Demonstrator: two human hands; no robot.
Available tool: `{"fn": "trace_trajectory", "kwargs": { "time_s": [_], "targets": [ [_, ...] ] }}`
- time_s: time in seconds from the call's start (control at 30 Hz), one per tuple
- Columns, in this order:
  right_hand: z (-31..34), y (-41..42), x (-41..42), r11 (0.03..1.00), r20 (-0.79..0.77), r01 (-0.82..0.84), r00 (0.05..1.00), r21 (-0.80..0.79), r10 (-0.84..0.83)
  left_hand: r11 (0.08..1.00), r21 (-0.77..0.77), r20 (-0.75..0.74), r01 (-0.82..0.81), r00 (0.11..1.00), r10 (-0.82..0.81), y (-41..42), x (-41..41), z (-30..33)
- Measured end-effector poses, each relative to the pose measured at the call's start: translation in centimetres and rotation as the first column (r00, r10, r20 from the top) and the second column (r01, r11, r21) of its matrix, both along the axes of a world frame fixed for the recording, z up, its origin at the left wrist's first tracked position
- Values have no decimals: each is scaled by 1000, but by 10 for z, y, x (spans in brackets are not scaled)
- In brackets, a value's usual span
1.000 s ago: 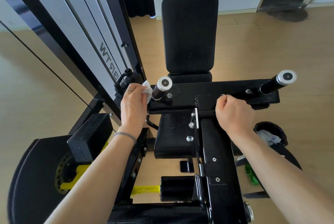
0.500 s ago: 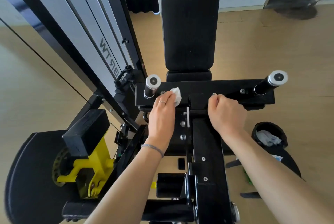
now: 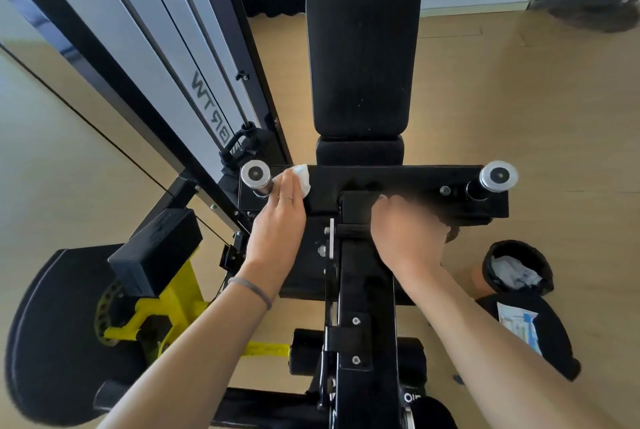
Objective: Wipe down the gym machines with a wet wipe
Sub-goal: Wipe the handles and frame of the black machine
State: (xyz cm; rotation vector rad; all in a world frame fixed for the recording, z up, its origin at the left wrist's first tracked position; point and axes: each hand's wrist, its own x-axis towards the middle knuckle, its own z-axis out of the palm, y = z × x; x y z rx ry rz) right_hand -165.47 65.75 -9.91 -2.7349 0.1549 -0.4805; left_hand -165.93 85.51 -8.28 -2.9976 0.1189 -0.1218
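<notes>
A black gym machine stands below me, with a crossbar (image 3: 398,179) carrying a chrome-capped left handle (image 3: 256,174) and right handle (image 3: 498,176). My left hand (image 3: 277,221) lies with fingers stretched forward and presses a white wet wipe (image 3: 302,176) onto the crossbar's left end, right beside the left handle. My right hand (image 3: 405,234) is blurred; its fingers are curled over the central frame block (image 3: 356,207) where the crossbar meets the black centre beam (image 3: 367,290).
The black back pad (image 3: 363,58) rises behind the crossbar. The weight-stack tower (image 3: 194,82) stands on the left, a yellow adjuster (image 3: 166,311) below it. On the floor at right are a black bin (image 3: 491,266) holding used wipes and a wipe pack (image 3: 519,324).
My left hand slid the wipe from the crossbar's middle back left, up to the left handle. My right hand stayed on the central block and is now blurred.
</notes>
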Motion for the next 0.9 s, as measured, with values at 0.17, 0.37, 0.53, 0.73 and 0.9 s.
{"fn": "trace_trajectory", "kwargs": {
  "time_s": [0.17,0.37,0.53,0.73,0.9],
  "targets": [
    [-3,-1,2,1000,0,-20,1000,9,20,998,-22,82,66,995,-64,-5,4,-6],
    [-2,-2,2,999,39,-40,999,34,39,976,-167,125,138,985,-118,-8,27,-1],
    [-2,0,2,999,42,-8,999,34,6,936,-282,200,210,967,-156,36,-16,-28],
    [-4,1,2,999,25,6,1000,40,-7,595,-804,294,-6,865,406,21,-36,-36],
    [-5,2,3,998,11,28,1000,50,-29,-206,-907,-395,-367,573,718,31,-27,-28]
  ]
}}
